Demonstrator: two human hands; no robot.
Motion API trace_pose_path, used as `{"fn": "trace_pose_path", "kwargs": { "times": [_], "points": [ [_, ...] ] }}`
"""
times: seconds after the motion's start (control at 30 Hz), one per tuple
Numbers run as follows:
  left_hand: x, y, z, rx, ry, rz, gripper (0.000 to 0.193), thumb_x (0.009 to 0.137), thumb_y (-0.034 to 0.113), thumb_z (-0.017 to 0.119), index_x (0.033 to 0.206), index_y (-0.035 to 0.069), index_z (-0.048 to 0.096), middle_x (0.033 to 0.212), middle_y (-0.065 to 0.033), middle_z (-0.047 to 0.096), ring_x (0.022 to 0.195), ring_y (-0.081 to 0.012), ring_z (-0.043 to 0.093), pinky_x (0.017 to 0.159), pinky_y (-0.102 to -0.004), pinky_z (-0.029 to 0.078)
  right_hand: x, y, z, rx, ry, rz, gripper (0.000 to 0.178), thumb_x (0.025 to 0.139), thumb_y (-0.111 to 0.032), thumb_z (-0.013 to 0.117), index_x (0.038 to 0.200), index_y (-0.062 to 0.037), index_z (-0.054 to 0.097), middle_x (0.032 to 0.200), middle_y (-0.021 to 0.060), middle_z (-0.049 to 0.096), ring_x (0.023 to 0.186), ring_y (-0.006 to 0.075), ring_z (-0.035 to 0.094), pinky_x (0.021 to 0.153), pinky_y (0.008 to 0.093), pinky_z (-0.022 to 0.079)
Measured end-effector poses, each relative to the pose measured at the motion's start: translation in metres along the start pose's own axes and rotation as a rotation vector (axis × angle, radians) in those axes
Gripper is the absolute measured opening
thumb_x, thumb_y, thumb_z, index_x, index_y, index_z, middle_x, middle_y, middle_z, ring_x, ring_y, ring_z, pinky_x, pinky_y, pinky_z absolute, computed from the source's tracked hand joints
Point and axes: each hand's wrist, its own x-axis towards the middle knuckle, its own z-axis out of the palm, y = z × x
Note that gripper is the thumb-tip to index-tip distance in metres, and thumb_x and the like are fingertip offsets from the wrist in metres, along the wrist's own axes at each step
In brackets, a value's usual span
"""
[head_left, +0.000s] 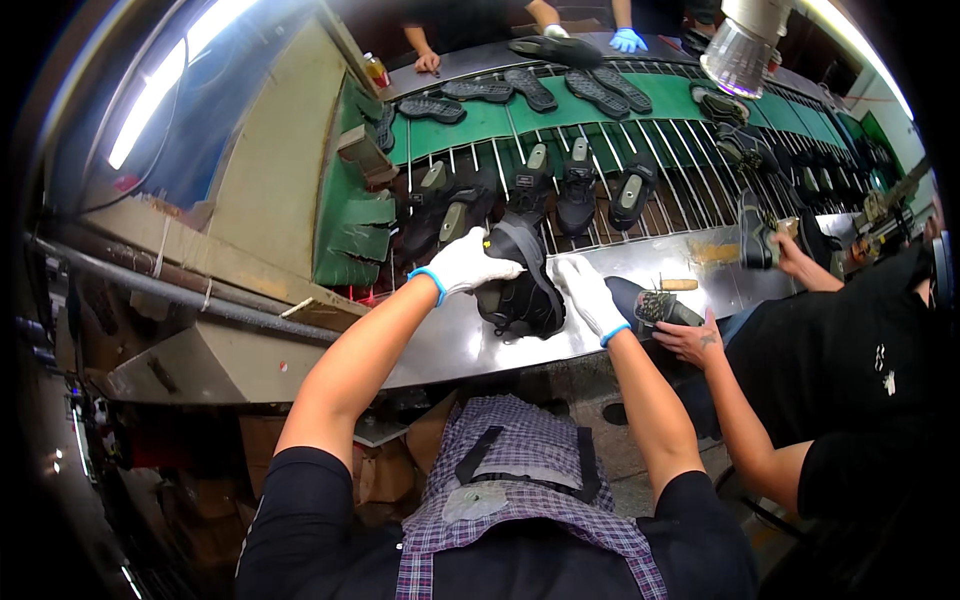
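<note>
Shoe [523, 288] points away, long-ways, between both hands. Left hand [466, 266] holds it; right hand [592, 296] is close, but I can't tell its grip.

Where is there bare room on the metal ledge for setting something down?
The ledge has bare metal between the left forearm and the black shoe that the left hand holds. Another patch lies right of the wooden handle, below the tan area. It is crowded beyond the ledge, where shoes sit close together, and around the co-worker's nearer hand.
</note>
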Motion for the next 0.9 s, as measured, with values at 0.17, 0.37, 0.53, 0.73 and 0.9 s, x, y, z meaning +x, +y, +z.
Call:
{"fn": "trace_pose_path", "kwargs": {
  "times": [0.17, 0.37, 0.53, 0.73, 0.9],
  "points": [
    [0.010, -0.014, -0.006, -0.043, 0.000, -0.005, 0.105, 0.072, 0.051, 0.093, 0.145, -0.010, 0.048, 0.125, -0.0237, 0.070, 0.113, -0.0292, 0.070, 0.098, -0.0358, 0.055, -0.007, -0.045, 0.006, -0.181, -0.148, -0.132, 0.039, 0.104, -0.032, 0.066, 0.130, -0.0020, 0.065, 0.119, 0.0135, 0.073, 0.113, 0.0202, 0.067, 0.101, 0.0331, 0.051],
    [0.030, 0.003, -0.008, 0.078, -0.055, 0.076, 0.100, 0.073, 0.054, 0.091, 0.141, -0.007, 0.052, 0.122, -0.0245, 0.071, 0.112, -0.0315, 0.070, 0.097, -0.0369, 0.055, 0.031, -0.077, 0.003, -0.268, -0.136, -0.157, 0.060, 0.099, -0.040, 0.070, 0.140, 0.0023, 0.056, 0.136, 0.0215, 0.067, 0.128, 0.0288, 0.063, 0.108, 0.0382, 0.049],
    [0.046, -0.007, -0.008, 0.092, -0.056, 0.104, 0.093, 0.075, 0.053, 0.089, 0.138, -0.007, 0.055, 0.122, -0.0237, 0.071, 0.113, -0.0320, 0.070, 0.097, -0.0371, 0.054, 0.049, -0.084, 0.007, -0.392, -0.186, -0.158, 0.068, 0.100, -0.048, 0.064, 0.144, 0.0043, 0.054, 0.139, 0.0261, 0.064, 0.131, 0.0360, 0.061, 0.110, 0.0403, 0.047],
    [0.042, -0.007, -0.017, -0.025, -0.100, 0.078, 0.085, 0.080, 0.038, 0.091, 0.142, -0.005, 0.052, 0.119, -0.0174, 0.072, 0.106, -0.0224, 0.070, 0.095, -0.0335, 0.055, 0.008, -0.054, 0.004, -0.241, -0.216, 0.092, 0.065, 0.103, -0.045, 0.061, 0.148, 0.0013, 0.054, 0.146, 0.0223, 0.061, 0.138, 0.0304, 0.057, 0.115, 0.0372, 0.043],
    [0.063, -0.033, -0.011, -0.238, -0.136, 0.138, 0.080, 0.083, 0.025, 0.091, 0.144, -0.007, 0.050, 0.117, -0.0137, 0.072, 0.103, -0.0164, 0.071, 0.093, -0.0298, 0.057, 0.005, 0.002, 0.005, -0.199, -0.296, 0.095, 0.064, 0.107, -0.047, 0.052, 0.155, -0.0043, 0.049, 0.150, 0.0202, 0.060, 0.138, 0.0316, 0.057, 0.117, 0.0371, 0.041]
  ]
}}
